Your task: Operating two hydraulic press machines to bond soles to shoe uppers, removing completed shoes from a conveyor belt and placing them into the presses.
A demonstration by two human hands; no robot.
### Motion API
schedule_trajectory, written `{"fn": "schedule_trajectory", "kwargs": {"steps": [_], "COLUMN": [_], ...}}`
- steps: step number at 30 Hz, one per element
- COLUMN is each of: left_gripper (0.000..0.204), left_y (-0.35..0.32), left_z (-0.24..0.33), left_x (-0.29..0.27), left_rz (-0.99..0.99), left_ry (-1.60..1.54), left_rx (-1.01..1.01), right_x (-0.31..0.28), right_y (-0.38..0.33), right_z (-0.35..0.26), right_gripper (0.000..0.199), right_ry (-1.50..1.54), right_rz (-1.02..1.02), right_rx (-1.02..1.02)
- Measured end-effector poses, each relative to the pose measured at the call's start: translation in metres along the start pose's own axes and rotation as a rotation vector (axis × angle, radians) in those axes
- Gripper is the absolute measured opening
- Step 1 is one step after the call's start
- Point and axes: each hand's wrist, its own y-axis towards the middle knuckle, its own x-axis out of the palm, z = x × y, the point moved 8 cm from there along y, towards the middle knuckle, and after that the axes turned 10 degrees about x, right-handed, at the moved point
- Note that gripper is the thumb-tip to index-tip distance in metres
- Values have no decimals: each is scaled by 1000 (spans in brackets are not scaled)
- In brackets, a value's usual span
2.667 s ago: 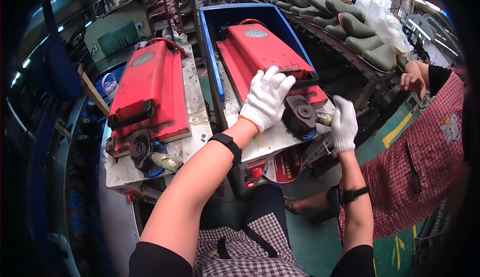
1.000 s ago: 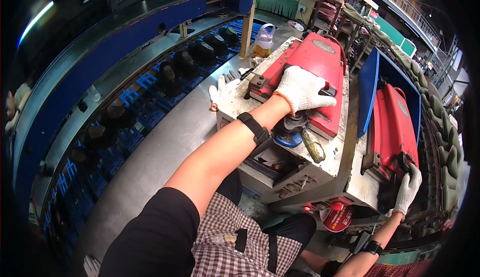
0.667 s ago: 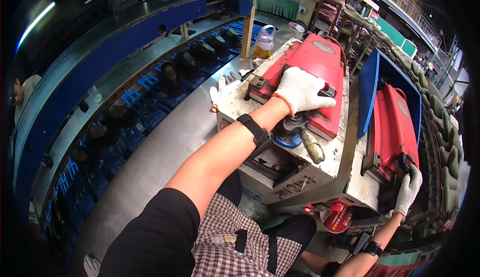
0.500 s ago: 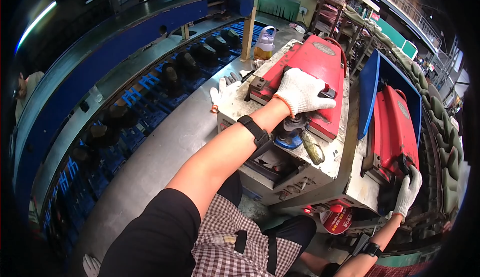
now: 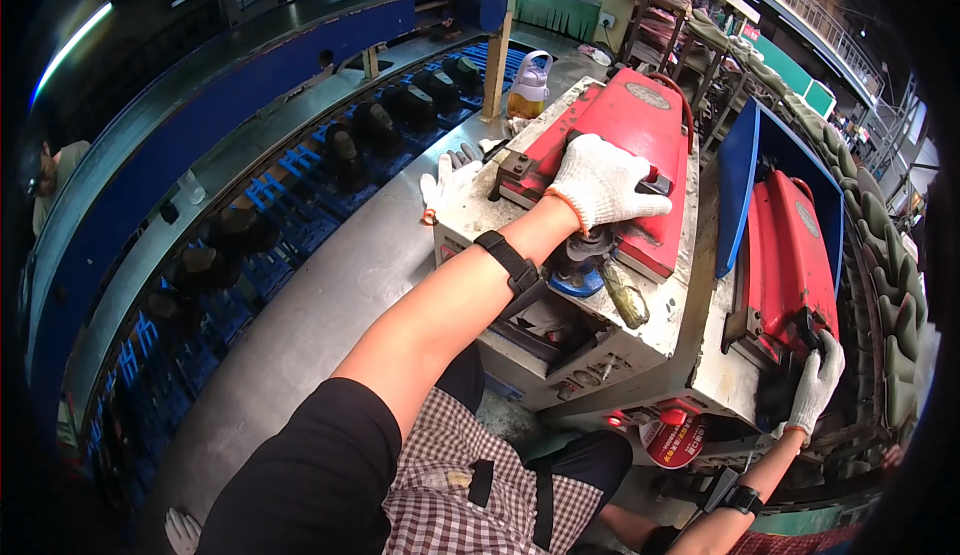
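My left hand point(image 5: 603, 180), in a white knit glove with an orange cuff, is closed over the black handle point(image 5: 655, 183) of a red machine cover point(image 5: 630, 105). Below that wrist, a dark rounded piece on a blue base point(image 5: 577, 283) sits partly hidden by my forearm. At the right, a second red cover point(image 5: 790, 230) stands on a similar machine. My gloved right hand point(image 5: 820, 385) has its fingers curled on the black handle point(image 5: 808, 327) at that cover's near end. What lies under both covers is hidden.
A greenish-brown roll-like piece point(image 5: 626, 295) lies beside the left cover. Left of me runs a conveyor with blue bars and dark rounded forms point(image 5: 375, 127). A clear-and-lilac bottle point(image 5: 529, 85) and spare gloves point(image 5: 440, 187) are behind. Blue panels point(image 5: 737, 190) flank the right machine.
Both hands keep their places on the handles. The dark forms and blue bars on the conveyor have shifted slightly, and the person at the far left has moved a little.
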Motion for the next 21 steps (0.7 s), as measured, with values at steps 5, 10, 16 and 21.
{"fn": "schedule_trajectory", "kwargs": {"steps": [5, 10, 16, 21], "left_gripper": [59, 59, 59, 59], "left_y": [0, 0, 0, 0], "left_z": [0, 0, 0, 0], "left_x": [-1, 0, 0, 0], "left_rz": [2, 28, 37, 44], "left_ry": [4, 3, 7, 11], "left_rx": [-9, 3, 6, 12], "right_x": [0, 0, 1, 1], "right_y": [0, 0, 0, 0], "right_z": [0, 4, 4, 5], "right_gripper": [38, 38, 38, 38], "right_ry": [8, 6, 7, 10], "right_rz": [4, 14, 13, 12], "right_rx": [1, -8, -5, 1]}}
